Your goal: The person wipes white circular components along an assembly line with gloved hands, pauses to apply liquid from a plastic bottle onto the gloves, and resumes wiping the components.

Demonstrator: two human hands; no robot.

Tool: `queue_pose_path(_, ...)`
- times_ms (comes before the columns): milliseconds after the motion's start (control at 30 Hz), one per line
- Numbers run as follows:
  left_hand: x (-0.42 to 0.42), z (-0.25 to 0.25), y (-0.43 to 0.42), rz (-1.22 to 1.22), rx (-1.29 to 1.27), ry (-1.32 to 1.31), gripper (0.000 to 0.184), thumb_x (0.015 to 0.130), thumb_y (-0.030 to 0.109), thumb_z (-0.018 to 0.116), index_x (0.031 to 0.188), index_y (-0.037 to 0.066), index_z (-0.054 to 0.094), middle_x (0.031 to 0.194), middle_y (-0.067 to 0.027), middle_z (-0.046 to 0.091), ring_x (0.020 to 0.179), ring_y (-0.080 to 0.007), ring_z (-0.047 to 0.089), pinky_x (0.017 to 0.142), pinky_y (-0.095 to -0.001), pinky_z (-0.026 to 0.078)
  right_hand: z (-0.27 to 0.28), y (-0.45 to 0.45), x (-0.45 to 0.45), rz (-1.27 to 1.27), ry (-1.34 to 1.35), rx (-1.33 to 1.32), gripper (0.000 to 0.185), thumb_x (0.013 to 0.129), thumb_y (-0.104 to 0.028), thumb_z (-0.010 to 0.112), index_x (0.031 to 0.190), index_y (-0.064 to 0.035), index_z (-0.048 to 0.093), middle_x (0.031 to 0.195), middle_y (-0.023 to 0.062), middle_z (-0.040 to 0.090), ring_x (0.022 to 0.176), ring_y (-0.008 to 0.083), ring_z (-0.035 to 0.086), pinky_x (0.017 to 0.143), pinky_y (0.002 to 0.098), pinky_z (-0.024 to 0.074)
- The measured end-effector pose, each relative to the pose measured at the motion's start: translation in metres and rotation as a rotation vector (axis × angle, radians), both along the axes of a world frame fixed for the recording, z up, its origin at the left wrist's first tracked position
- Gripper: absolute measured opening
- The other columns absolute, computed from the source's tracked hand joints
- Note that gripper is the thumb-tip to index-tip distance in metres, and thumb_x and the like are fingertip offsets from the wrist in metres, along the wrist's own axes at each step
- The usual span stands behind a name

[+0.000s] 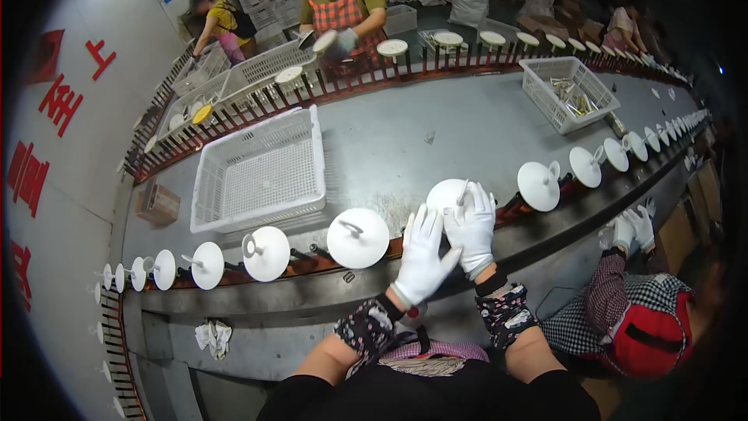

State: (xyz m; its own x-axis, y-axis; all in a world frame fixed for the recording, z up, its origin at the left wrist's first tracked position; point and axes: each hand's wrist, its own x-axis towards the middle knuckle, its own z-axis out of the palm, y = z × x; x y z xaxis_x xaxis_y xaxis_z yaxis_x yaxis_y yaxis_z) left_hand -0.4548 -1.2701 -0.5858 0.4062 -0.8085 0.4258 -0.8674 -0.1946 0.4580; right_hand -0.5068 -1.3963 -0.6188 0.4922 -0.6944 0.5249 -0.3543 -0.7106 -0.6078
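Observation:
Both my hands wear white gloves and meet at a white disc [446, 194] with a small upright loop, on the near line of pegs. My left hand [421, 257] lies with fingers stretched out at the disc's lower left edge, thumb apart. Over its right part rests my right hand [471, 232], fingers extended beside the loop; whether they press on it I cannot tell. A similar disc with a bent handle [358, 238] stands just left of my left hand. To the right of my right hand sits another disc with a ring [539, 186].
Several more discs ride the peg line both ways. A white crate [261, 171] stands on the grey table [405, 140]; a basket [567, 93] of metal parts is farther right. Across the far line a person in a checked apron [343, 19] handles a disc. Another person [623, 304] works at my right.

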Motion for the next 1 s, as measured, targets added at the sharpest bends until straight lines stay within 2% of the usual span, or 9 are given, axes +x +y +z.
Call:
queue_pose_path(133,0.066,0.036,-0.047,-0.055,0.114,0.063,0.057,0.093,0.039,0.075,0.128,-0.004,0.063,0.129,-0.0261,0.066,0.131,-0.0444,0.057,0.116,-0.0523,0.042,-0.013,-0.031,0.030,0.197,0.144,-0.143,0.049,0.096,-0.031,0.064,0.134,-0.0006,0.066,0.131,0.0178,0.071,0.127,0.0352,0.065,0.116,0.0480,0.0451)
queue_pose_path(233,0.076,0.037,-0.057,-0.046,0.098,0.115,0.040,0.092,0.036,0.076,0.110,0.002,0.067,0.105,-0.0211,0.069,0.107,-0.0430,0.065,0.097,-0.0498,0.052,0.014,-0.038,0.045,0.773,-0.106,0.541,0.041,0.097,-0.026,0.063,0.129,-0.0028,0.068,0.128,0.0199,0.071,0.124,0.0353,0.066,0.108,0.0422,0.0514)
queue_pose_path(267,0.075,0.032,-0.053,-0.024,0.055,0.117,0.039,0.091,0.035,0.077,0.109,0.002,0.067,0.104,-0.0214,0.069,0.106,-0.0434,0.065,0.096,-0.0500,0.052,0.031,-0.036,0.036,0.599,0.119,0.121,0.031,0.098,-0.022,0.062,0.122,-0.0037,0.070,0.123,0.0208,0.071,0.118,0.0350,0.067,0.103,0.0387,0.0544)
queue_pose_path(367,0.076,0.027,-0.039,0.005,-0.035,0.029,0.042,0.090,0.031,0.080,0.117,0.000,0.070,0.114,-0.0232,0.072,0.114,-0.0440,0.068,0.104,-0.0494,0.053,0.017,-0.026,0.045,0.571,-0.043,0.229,0.032,0.096,-0.023,0.063,0.120,-0.0040,0.071,0.122,0.0191,0.072,0.117,0.0347,0.068,0.104,0.0395,0.0539)
queue_pose_path(433,0.069,0.008,-0.028,0.048,-0.204,-0.163,0.048,0.089,0.030,0.082,0.123,-0.001,0.070,0.119,-0.0238,0.073,0.119,-0.0433,0.068,0.110,-0.0493,0.052,0.001,-0.017,0.037,0.437,0.007,-0.014,0.041,0.095,-0.028,0.063,0.126,-0.0022,0.070,0.129,0.0188,0.071,0.127,0.0367,0.064,0.115,0.0473,0.0463)
queue_pose_path(633,0.000,-0.024,0.027,0.153,-0.034,-0.168,0.067,0.090,0.023,0.071,0.147,-0.008,0.056,0.156,-0.0291,0.051,0.151,-0.0520,0.039,0.127,-0.0649,0.023,-0.028,0.036,-0.014,0.348,0.141,-0.155,0.054,0.098,-0.036,0.056,0.139,-0.0013,0.064,0.151,0.0203,0.058,0.149,0.0375,0.046,0.130,0.0580,0.0243)
queue_pose_path(767,-0.052,-0.031,0.020,-0.144,-0.045,0.081,0.076,0.093,0.022,0.072,0.158,-0.007,0.043,0.160,-0.0266,0.047,0.152,-0.0512,0.038,0.128,-0.0628,0.021,-0.033,0.007,-0.068,0.229,0.068,-0.151,0.057,0.093,-0.035,0.062,0.136,0.0031,0.063,0.153,0.0227,0.055,0.148,0.0383,0.047,0.129,0.0651,0.0195)
queue_pose_path(833,-0.058,-0.026,-0.003,-0.183,0.022,-0.042,0.080,0.090,0.026,0.080,0.154,-0.008,0.046,0.158,-0.0282,0.048,0.152,-0.0486,0.040,0.129,-0.0627,0.023,-0.036,-0.020,-0.067,-0.171,-0.024,-0.104,0.063,0.088,-0.029,0.073,0.136,0.0095,0.060,0.146,0.0274,0.056,0.145,0.0409,0.048,0.129,0.0588,0.0238)
queue_pose_path(1000,-0.023,-0.011,-0.105,-0.016,0.021,-0.046,0.078,0.091,0.041,0.078,0.143,-0.011,0.053,0.146,-0.0325,0.055,0.148,-0.0488,0.044,0.128,-0.0592,0.028,-0.031,-0.101,-0.042,-0.010,0.033,0.021,0.054,0.095,-0.033,0.066,0.142,-0.0056,0.063,0.146,0.0178,0.061,0.140,0.0370,0.052,0.125,0.0543,0.0320)
